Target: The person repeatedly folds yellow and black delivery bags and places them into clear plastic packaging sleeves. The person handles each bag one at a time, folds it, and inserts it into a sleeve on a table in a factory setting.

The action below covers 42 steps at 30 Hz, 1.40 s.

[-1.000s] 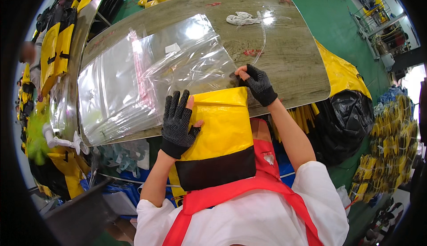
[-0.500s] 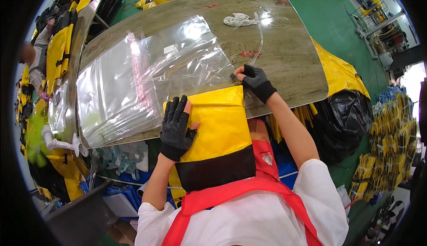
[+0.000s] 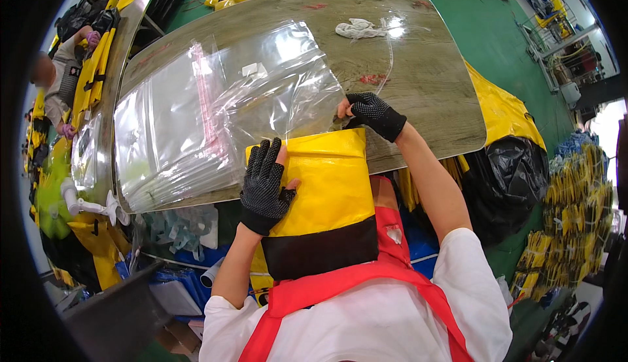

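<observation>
A folded yellow bag with a black lower band [image 3: 327,192] lies in front of me, its top over the table edge and its bottom against my red apron [image 3: 340,280]. My left hand [image 3: 265,185], in a black dotted fingerless glove, rests open and flat on its left side. My right hand [image 3: 373,115], gloved the same way, is closed in a pinch just above the bag's top right corner. A small dark thing shows by its fingertips, beside the corner of a clear plastic bag [image 3: 281,94]; I cannot make out what it is.
More clear plastic bags [image 3: 163,126] are spread on the wood-patterned table [image 3: 432,87]. A crumpled white cloth [image 3: 360,28] and a thin clear strip [image 3: 390,58] lie farther back. Bundled yellow pieces [image 3: 562,205] stand at right. A co-worker [image 3: 62,81] handles yellow bags at left.
My right hand has shifted slightly left and down toward the plastic bag's corner. My left hand stays on the yellow bag. The co-worker's arm has moved.
</observation>
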Motion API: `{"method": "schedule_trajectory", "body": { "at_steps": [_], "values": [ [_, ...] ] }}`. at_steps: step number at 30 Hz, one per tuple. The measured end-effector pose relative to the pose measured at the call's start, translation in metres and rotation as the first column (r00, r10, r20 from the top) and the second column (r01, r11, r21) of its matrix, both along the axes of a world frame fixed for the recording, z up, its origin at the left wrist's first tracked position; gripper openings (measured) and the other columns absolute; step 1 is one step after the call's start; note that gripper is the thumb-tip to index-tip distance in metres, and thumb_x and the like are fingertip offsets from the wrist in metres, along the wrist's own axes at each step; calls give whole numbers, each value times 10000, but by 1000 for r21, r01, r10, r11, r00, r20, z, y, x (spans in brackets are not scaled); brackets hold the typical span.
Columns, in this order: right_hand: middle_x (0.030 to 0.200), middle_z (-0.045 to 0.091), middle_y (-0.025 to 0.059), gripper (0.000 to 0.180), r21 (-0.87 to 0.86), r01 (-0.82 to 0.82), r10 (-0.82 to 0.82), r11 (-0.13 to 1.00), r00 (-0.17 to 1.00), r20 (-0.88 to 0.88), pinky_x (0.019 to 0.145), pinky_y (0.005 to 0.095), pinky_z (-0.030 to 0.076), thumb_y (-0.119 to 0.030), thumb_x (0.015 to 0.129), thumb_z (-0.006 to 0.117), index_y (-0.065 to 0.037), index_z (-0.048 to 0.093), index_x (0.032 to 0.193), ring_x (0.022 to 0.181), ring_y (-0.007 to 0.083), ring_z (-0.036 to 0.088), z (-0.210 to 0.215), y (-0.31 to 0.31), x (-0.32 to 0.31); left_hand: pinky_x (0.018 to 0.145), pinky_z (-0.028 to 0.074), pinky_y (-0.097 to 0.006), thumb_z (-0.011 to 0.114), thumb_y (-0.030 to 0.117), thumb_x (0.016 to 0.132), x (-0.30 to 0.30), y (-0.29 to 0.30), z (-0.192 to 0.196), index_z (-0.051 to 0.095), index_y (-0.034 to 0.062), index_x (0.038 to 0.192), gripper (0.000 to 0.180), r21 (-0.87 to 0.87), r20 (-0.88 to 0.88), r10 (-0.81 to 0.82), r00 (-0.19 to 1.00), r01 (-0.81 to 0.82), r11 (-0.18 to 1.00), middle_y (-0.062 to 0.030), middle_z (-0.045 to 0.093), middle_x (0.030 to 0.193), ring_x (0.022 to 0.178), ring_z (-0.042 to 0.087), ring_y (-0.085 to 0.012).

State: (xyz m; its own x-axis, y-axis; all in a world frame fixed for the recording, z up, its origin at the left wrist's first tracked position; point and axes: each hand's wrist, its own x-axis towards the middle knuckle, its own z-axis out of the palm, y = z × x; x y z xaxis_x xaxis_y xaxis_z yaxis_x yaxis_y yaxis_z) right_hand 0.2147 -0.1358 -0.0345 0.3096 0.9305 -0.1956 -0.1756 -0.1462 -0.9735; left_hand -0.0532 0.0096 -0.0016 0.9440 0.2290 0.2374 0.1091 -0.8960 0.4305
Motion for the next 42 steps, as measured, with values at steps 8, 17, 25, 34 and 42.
{"method": "schedule_trajectory", "body": {
  "at_steps": [8,17,25,34,42],
  "values": [
    [713,557,24,143,-25,35,-26,999,957,289,665,261,438,-105,763,660,-33,537,766,698,118,522,-15,2,-8,1057,272,-472,649,192,788,-1,2,-2,415,14,1299,590,1,27,-10,1000,10,1000,-220,448,1305,1234,390,-407],
    [812,648,49,138,-79,227,-205,971,953,222,724,255,484,-115,839,601,2,643,899,759,111,586,-9,-33,-12,1059,273,-473,650,183,784,0,1,-4,400,18,1315,610,0,29,-11,1000,11,1000,-213,445,1312,1230,394,-409],
    [717,646,73,301,-144,334,-251,932,877,410,649,256,469,-257,893,542,24,647,875,671,118,578,10,-41,-36,1052,285,-468,646,195,795,1,-1,-1,414,25,1308,589,-6,14,2,1000,-2,1000,-212,451,1308,1226,402,-407],
    [736,633,85,289,25,459,-452,888,862,230,614,247,449,-231,823,668,38,600,905,652,117,549,12,-50,-79,1064,278,-444,617,137,802,-3,-2,0,410,16,1310,562,-24,11,4,1000,-4,1000,-212,414,1345,1270,359,-391],
    [730,633,177,214,15,721,-567,693,532,630,599,334,480,-203,869,592,3,628,915,647,309,620,-9,-51,-118,1071,269,-444,611,120,799,-5,-2,0,428,10,1295,540,-9,33,10,999,-10,1000,-213,427,1333,1270,362,-389]
  ]
}}
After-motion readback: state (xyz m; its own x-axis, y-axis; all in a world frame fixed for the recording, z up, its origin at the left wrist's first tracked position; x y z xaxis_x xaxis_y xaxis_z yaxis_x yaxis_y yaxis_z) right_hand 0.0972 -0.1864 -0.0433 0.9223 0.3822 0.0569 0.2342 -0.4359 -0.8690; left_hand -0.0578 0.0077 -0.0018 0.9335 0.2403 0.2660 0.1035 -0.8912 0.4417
